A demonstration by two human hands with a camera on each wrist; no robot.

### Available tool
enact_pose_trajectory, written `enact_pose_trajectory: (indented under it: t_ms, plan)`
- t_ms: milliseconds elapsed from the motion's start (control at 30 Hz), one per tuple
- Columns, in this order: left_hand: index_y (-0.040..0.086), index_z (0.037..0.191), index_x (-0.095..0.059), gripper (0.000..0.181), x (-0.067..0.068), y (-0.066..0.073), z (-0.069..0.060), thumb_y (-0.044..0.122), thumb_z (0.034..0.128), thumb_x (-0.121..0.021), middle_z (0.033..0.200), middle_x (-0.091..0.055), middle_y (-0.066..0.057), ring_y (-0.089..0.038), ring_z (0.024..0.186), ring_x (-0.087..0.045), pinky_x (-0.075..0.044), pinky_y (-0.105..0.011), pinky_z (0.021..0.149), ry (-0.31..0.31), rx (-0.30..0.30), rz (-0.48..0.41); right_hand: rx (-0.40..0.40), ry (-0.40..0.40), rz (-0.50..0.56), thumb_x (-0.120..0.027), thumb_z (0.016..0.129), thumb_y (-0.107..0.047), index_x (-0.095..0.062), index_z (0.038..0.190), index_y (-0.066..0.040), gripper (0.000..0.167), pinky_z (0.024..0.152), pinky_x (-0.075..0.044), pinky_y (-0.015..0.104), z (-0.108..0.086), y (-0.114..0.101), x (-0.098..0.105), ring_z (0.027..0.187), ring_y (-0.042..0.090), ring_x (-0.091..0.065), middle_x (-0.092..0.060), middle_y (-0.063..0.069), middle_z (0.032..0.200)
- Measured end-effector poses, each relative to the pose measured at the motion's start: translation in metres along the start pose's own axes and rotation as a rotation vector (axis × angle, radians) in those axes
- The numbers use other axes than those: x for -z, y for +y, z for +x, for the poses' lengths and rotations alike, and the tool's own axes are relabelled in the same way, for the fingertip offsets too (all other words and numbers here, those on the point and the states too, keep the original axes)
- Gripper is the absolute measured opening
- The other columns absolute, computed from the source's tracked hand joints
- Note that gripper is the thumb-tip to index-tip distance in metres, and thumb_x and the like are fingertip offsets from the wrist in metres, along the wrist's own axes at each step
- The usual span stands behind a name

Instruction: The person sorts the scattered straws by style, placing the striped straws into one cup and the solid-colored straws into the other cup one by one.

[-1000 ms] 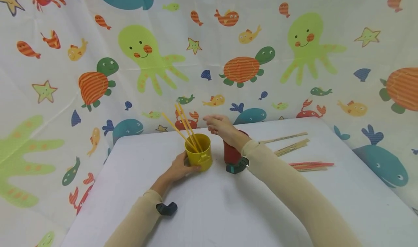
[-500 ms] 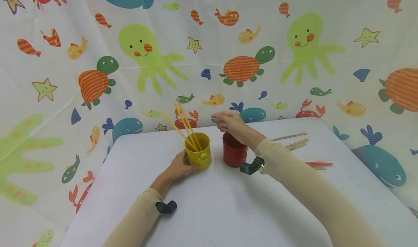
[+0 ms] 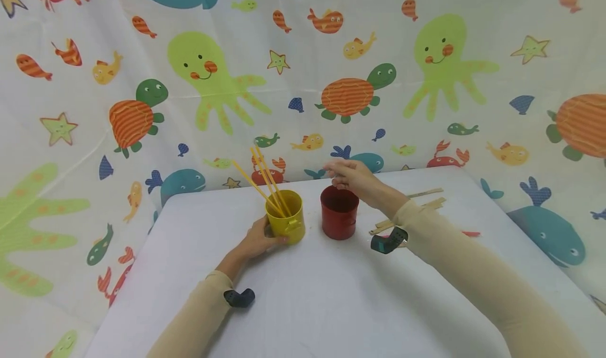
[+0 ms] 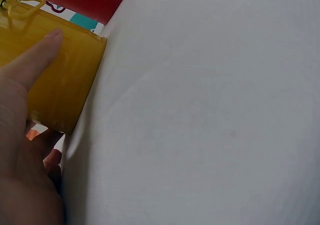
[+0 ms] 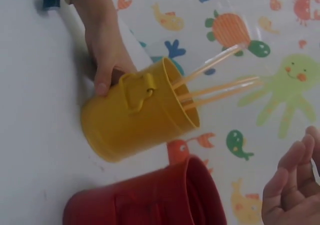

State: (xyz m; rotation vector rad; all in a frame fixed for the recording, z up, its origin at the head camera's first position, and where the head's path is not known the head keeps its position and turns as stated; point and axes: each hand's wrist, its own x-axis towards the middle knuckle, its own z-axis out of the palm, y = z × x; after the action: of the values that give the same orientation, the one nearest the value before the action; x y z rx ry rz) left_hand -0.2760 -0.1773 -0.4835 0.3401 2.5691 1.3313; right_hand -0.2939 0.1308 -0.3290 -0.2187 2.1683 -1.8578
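While the left hand (image 3: pixel 255 240) grips the yellow cylindrical metal cup (image 3: pixel 285 228), ideally firmly, the right hand (image 3: pixel 360 181), loose-fingered and apparently empty, should clear the red cylindrical metal cup (image 3: pixel 339 224) at right.

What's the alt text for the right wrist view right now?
The left hand grips a yellow cup holding three yellow sticks, with a red cup beside it. The right hand appears at lower right, holding nothing visible.

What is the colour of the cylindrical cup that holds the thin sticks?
The cylindrical cup is plain yellow, best seen in the right wrist view.
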Motion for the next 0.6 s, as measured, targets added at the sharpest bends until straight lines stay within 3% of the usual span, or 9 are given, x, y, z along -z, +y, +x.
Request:
enact_pose_trajectory:
  t_ms: [333,600]
  plan:
    - [0.014,0.158,-0.031,0.092,0.003,-0.001,0.001,0.038,0.0846,-0.080,0.165,-0.035,-0.011,-0.035,0.156,-0.023,-0.016,-0.062,0.127,0.003,-0.025,0.001,0.048,-0.054,-0.067,-0.049,0.108,-0.028,-0.062,0.120,-0.002,0.032,0.084,-0.054,0.016,-0.023,0.019,0.037,0.090,0.014,-0.058,-0.058,0.005,0.107]
    - [0.017,0.160,-0.027,0.097,0.002,-0.001,0.000,0.041,0.0834,-0.081,0.166,-0.032,-0.009,-0.034,0.157,-0.022,-0.014,-0.062,0.127,-0.005,-0.009,-0.002,-0.004,-0.038,-0.177,-0.049,0.107,-0.036,-0.057,0.132,0.001,0.046,0.090,-0.054,0.015,-0.049,0.044,0.068,0.099,0.017,-0.061,-0.062,-0.003,0.106]
